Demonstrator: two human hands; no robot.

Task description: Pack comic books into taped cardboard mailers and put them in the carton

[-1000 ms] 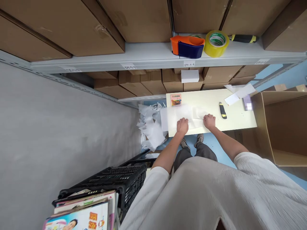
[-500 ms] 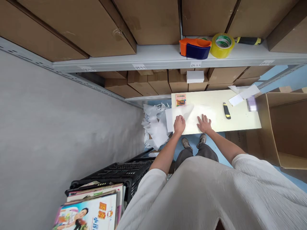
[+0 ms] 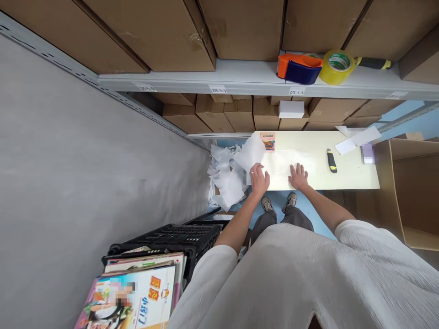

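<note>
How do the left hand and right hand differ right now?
Pose: the left hand has bent fingers; the right hand is spread palm down.
Contact: the left hand is by the edge of a thin white sheet, grip unclear; the right hand appears to rest on the tabletop.
Place: the right hand is nearer the cutter than the left hand.

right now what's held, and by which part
The left hand is at the near edge of the white sheet; whether it grips cannot be told. The right hand lies spread, gripping nothing.

Plain grey wall [image 3: 103,160], light-blue floor [image 3: 320,214], grey metal shelving [image 3: 254,75], cream-topped table [image 3: 350,178], blue patch [image 3: 398,111] beyond, perhaps more floor
</note>
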